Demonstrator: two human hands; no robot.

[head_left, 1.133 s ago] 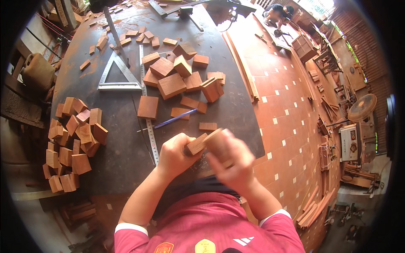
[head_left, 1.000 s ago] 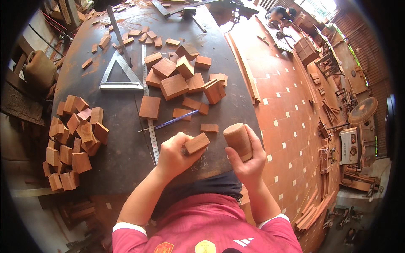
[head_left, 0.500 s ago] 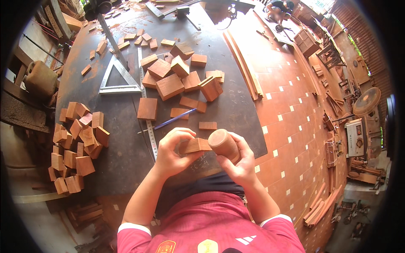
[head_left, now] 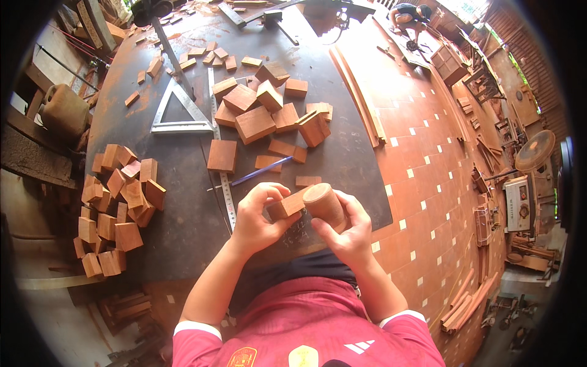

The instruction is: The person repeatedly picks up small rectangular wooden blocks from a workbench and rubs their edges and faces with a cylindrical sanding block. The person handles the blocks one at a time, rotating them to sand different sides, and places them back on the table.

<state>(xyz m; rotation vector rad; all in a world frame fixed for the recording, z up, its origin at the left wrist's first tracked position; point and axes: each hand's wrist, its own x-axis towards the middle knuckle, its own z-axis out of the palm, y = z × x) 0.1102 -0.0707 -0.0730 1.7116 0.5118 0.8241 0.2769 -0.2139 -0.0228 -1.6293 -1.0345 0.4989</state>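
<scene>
Wooden block (head_left: pixel 284 208) is in your left hand (head_left: pixel 252 215), grasped between thumb and fingers, just right of the near part of the ruler (head_left: pixel 228 196). Your right hand (head_left: pixel 353 231) is wrapped around a wooden cylinder (head_left: pixel 325 207), farther right of the ruler; its end overlaps the block in view, and I can't tell if they touch. Neither piece is set down, so your handling of this block looks unfinished.

Left of the ruler, toward the near side of the surface (head_left: pixel 183 202), sits a close-packed group of blocks (head_left: pixel 128 237); nothing shows whether those are done or waiting. Beyond your hands, right of the ruler, lie a small flat block (head_left: pixel 308 181) and a blue pen (head_left: pixel 263 170).

Farther along, right of the ruler, a loose heap of blocks (head_left: pixel 255 125) is untouched by either hand; if each needs the same handling, plenty seems left. A metal triangle (head_left: pixel 182 127) lies left of the ruler, and small offcuts (head_left: pixel 197 52) lie scattered past its far end.
</scene>
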